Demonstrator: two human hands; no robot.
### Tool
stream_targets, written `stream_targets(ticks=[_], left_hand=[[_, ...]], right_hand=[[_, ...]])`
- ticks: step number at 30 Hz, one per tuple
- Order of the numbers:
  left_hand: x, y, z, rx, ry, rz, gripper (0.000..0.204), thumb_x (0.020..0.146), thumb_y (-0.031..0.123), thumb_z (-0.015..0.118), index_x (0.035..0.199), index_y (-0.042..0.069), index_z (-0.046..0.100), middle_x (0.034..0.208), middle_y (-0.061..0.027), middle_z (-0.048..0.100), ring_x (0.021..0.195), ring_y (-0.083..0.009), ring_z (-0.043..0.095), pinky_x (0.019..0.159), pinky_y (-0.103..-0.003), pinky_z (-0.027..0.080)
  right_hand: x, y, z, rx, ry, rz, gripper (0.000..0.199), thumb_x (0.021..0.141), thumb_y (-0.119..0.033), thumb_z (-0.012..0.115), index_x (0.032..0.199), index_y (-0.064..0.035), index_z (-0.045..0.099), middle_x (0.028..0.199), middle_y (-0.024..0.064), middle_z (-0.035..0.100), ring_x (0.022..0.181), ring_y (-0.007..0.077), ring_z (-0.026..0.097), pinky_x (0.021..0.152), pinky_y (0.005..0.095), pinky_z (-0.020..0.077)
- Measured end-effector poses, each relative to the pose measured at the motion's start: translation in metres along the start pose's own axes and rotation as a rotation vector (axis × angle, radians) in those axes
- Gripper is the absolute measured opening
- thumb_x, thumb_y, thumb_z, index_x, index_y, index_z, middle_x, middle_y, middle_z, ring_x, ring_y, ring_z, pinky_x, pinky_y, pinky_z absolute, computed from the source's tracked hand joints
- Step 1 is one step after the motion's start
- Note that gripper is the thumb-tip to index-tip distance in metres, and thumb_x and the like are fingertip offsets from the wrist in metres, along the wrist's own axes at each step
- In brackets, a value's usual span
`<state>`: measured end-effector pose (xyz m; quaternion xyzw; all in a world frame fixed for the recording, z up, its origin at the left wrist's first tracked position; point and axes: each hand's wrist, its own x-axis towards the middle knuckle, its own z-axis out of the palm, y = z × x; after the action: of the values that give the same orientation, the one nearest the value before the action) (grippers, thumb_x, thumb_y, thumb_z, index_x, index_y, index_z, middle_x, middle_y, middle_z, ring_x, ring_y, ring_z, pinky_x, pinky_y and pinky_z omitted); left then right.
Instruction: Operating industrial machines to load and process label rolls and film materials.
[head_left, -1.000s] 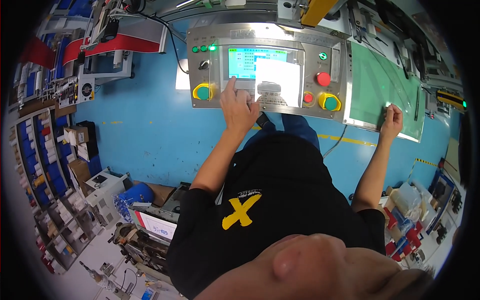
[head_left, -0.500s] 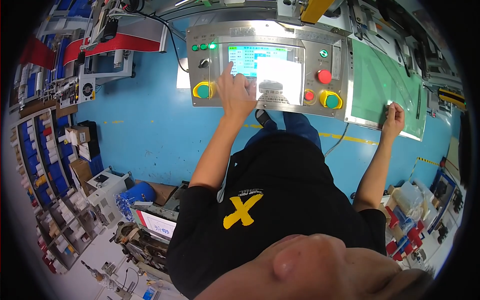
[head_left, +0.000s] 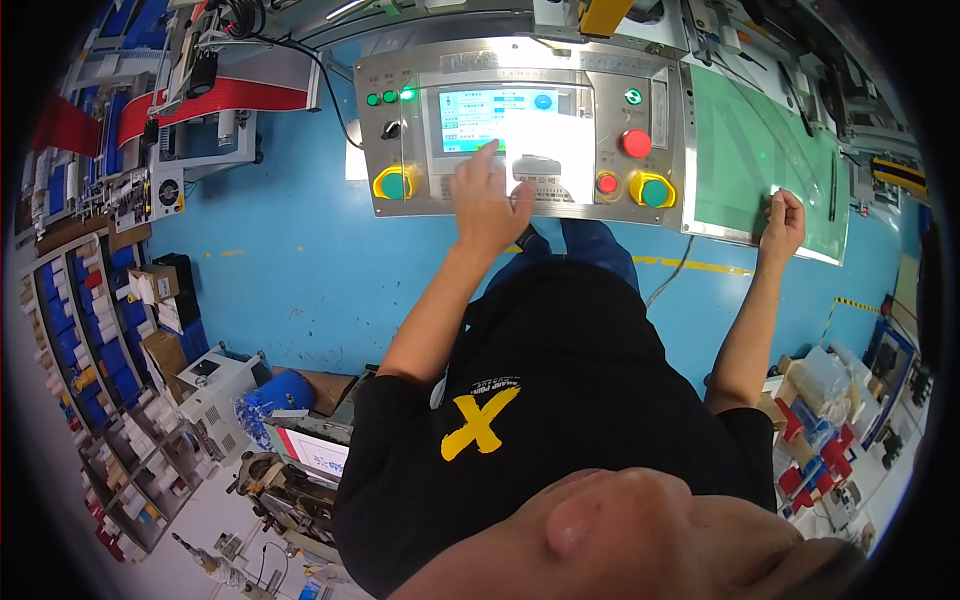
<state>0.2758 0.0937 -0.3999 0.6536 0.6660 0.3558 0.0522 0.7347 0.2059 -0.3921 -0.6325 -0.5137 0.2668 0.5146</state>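
Note:
My left hand point(head_left: 487, 205) is over a metal control panel point(head_left: 465, 207), index finger stretched to the lower edge of a lit touchscreen point(head_left: 470, 115), thumb apart. Nothing shows in it. Glare whites out the screen's right part. At the right, my right hand point(head_left: 785, 225) is closed with fingers curled at the near edge of a green sheet-covered board point(head_left: 740, 160). Whatever its fingers may hold is hidden.
The panel carries a red button point(head_left: 636, 143), a smaller red button point(head_left: 607, 183) and green buttons in yellow guards point(head_left: 653, 191). A red ribbon-like band point(head_left: 220, 100) runs through a machine at the left. Shelves with blue bins point(head_left: 95, 330) stand farther left.
My left hand has shifted right and its fingertip has gone down the screen, which now displays a different page. My right hand stays closed at the board. The whole view has shifted slightly.

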Motion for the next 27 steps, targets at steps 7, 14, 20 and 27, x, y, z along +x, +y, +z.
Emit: stream_targets(ticks=[7,14,20,27], left_hand=[[-0.002,0.027,0.016,-0.015,-0.059,0.093,0.029,0.072,0.021,0.076,0.065,0.011,0.049,0.128,-0.0178,0.057,0.097,-0.033,0.051,0.083,-0.044,0.037],[0.006,0.028,0.024,0.022,-0.042,0.113,0.029,0.071,0.02,0.075,0.064,0.011,0.049,0.128,-0.0173,0.058,0.096,-0.0317,0.052,0.081,-0.044,0.036],[0.006,0.025,0.017,-0.061,-0.06,0.08,0.03,0.072,0.019,0.076,0.064,0.012,0.048,0.123,-0.0174,0.059,0.096,-0.0313,0.053,0.08,-0.043,0.037],[-0.004,0.017,0.0,-0.077,0.0,0.117,0.023,0.073,0.02,0.075,0.07,0.008,0.056,0.108,-0.0172,0.061,0.098,-0.036,0.053,0.078,-0.046,0.039]], right_hand=[[0.0,-0.001,0.0,-0.004,0.004,-0.019,0.014,0.093,-0.014,0.065,0.103,-0.0031,0.065,0.084,0.0018,0.065,0.07,0.0058,0.052,0.062,0.0193,0.0408],[-0.001,-0.003,0.0,-0.003,0.003,-0.007,0.014,0.093,-0.012,0.064,0.104,-0.0023,0.065,0.085,0.0018,0.065,0.07,0.0062,0.052,0.064,0.0192,0.0417],[-0.003,-0.005,0.002,0.011,0.013,-0.027,0.015,0.094,-0.016,0.065,0.102,-0.0033,0.065,0.084,0.0022,0.065,0.069,0.0054,0.051,0.062,0.0193,0.0401],[-0.003,-0.007,0.003,-0.002,0.006,-0.01,0.013,0.094,-0.011,0.064,0.103,-0.0017,0.065,0.084,0.0019,0.064,0.07,0.0066,0.052,0.065,0.0198,0.0427]])
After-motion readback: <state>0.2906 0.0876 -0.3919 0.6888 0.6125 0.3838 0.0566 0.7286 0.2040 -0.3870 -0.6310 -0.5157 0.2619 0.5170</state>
